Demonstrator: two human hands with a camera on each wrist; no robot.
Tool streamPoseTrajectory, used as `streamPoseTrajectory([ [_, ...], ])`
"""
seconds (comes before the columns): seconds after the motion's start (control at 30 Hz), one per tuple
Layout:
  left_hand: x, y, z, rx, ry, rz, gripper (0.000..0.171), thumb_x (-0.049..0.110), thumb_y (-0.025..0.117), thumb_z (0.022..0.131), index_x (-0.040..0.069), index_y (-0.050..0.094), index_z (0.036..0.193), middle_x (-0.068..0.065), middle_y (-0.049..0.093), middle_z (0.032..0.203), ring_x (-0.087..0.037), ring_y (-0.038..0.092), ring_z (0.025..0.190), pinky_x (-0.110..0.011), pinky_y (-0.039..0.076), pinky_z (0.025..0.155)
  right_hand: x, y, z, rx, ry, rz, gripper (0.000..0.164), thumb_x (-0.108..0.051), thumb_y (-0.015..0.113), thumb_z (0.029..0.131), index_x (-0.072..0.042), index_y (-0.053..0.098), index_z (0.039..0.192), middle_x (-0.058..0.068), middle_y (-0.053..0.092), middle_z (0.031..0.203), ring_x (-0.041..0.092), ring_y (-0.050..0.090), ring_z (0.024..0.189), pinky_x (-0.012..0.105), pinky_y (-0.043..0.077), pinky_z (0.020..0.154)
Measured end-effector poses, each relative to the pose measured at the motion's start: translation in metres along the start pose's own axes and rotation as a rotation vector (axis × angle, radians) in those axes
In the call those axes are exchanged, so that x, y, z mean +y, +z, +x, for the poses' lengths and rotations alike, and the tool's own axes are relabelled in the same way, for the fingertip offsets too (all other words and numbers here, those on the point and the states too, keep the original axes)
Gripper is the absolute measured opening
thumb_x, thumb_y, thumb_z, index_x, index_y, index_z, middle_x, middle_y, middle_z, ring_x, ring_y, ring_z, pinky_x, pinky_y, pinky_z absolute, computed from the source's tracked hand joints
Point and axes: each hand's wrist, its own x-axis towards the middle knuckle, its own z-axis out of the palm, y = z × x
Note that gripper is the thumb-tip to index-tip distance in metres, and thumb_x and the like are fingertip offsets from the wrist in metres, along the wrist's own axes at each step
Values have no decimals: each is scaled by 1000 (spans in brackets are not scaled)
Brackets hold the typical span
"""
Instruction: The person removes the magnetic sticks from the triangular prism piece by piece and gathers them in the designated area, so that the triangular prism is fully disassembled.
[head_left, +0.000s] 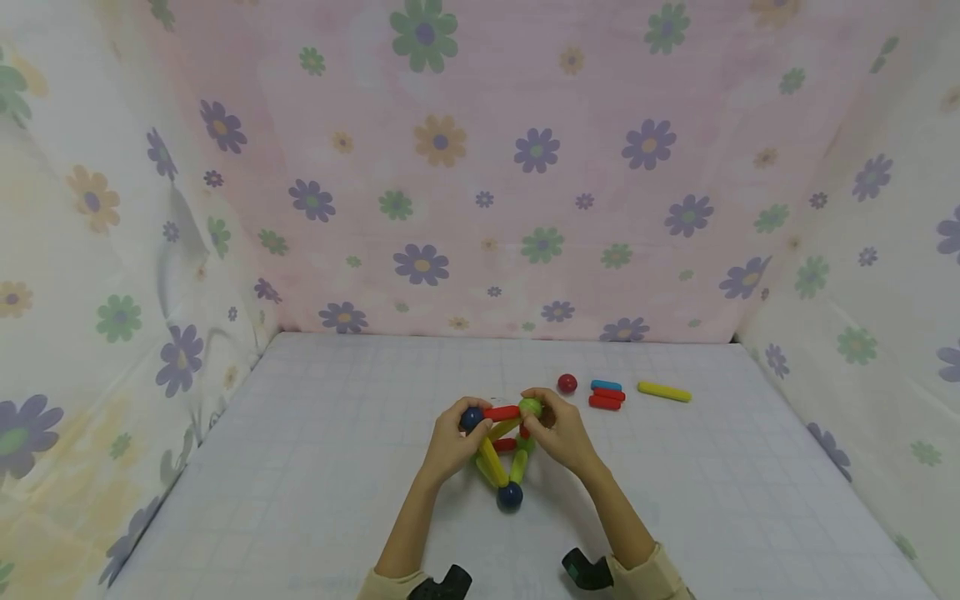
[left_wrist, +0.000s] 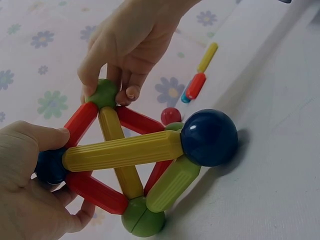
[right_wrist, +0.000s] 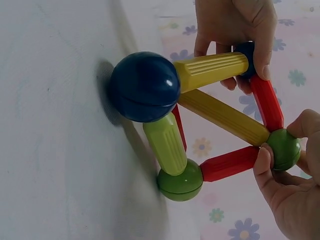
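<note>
A frame of ridged building rods joined by balls stands on the table between both hands. My left hand grips the dark blue ball at its upper left corner. Thumb and fingers of my right hand pinch the green ball at the upper right. Between these two balls runs a red rod. From the left hand's ball a yellow rod slopes down to another dark blue ball, nearest me. Other red, yellow and light green rods meet at lower green balls.
Beyond the right hand, on the white table, lie a loose red ball, a blue rod, two red rods and a longer yellow rod. Flowered cloth encloses the back and sides.
</note>
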Motion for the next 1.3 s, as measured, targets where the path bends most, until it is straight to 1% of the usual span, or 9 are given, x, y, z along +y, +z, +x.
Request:
streamPoseTrajectory([
  [0.2, -1, 1, 0, 4, 17, 9, 21, 7, 60, 89, 2, 59, 109, -16, 61, 115, -28, 57, 102, -41, 49, 90, -2, -1, 0, -29, 93, 88, 25, -1, 59, 86, 4, 59, 111, 13, 63, 100, 20, 60, 81, 19, 51, 75],
  [0.33, 2, 1, 0, 5, 17, 16, 21, 4, 60, 88, 0, 59, 109, -18, 61, 115, -28, 58, 101, -41, 49, 89, -2, -1, 1, -26, 121, 109, 25, 0, 59, 86, 7, 57, 110, 14, 63, 97, 21, 59, 79, 19, 51, 73],
  [0.53, 30, -3, -6, -2, 28, 29, 20, -4, 57, 87, -8, 57, 107, -24, 61, 111, -32, 57, 97, -42, 50, 86, -1, 5, 2, 44, 152, 92, 25, 1, 65, 83, 8, 59, 106, 13, 61, 90, 18, 53, 73, 17, 48, 65],
  [0.6, 39, -6, -8, -3, 30, 35, 20, -4, 57, 87, -9, 57, 106, -25, 61, 110, -31, 57, 96, -40, 51, 85, -1, 6, 2, 67, 142, 89, 26, 0, 68, 81, 8, 59, 104, 13, 62, 90, 18, 54, 72, 16, 48, 64],
  [0.7, 42, -6, -9, 3, 23, 35, 20, -4, 56, 87, -9, 57, 107, -24, 61, 110, -31, 57, 96, -40, 51, 85, -2, 7, 2, 88, 116, 75, 25, 1, 70, 80, 8, 59, 101, 14, 62, 88, 17, 53, 69, 16, 48, 62],
  [0.9, 42, -7, -9, 10, 30, 31, 20, -4, 57, 87, -9, 57, 106, -24, 61, 110, -31, 57, 96, -42, 50, 86, -1, 7, -1, 85, 30, 64, 27, -3, 74, 78, 4, 60, 100, 11, 63, 87, 12, 53, 65, 17, 49, 60],
  [1.03, 41, -7, -10, 12, 21, 29, 20, -4, 57, 87, -8, 57, 107, -24, 61, 110, -31, 57, 95, -43, 50, 86, -1, 7, -2, 105, -34, 8, 28, -2, 76, 75, 3, 63, 99, 9, 65, 86, 11, 53, 63, 19, 49, 59],
  [1.17, 40, -7, -10, 15, 21, 26, 20, -4, 57, 87, -9, 57, 107, -24, 61, 111, -33, 57, 97, -45, 49, 88, -1, 9, -2, 120, -39, -29, 28, -3, 78, 74, 2, 66, 99, 8, 68, 90, 12, 53, 63, 19, 49, 59],
  [1.3, 40, -7, -10, 14, 32, 21, 20, -4, 57, 87, -9, 57, 106, -24, 61, 110, -34, 58, 99, -46, 49, 88, 2, 10, -3, 131, -14, 24, 29, -3, 77, 74, 1, 66, 101, 10, 68, 94, 14, 57, 67, 19, 50, 63],
])
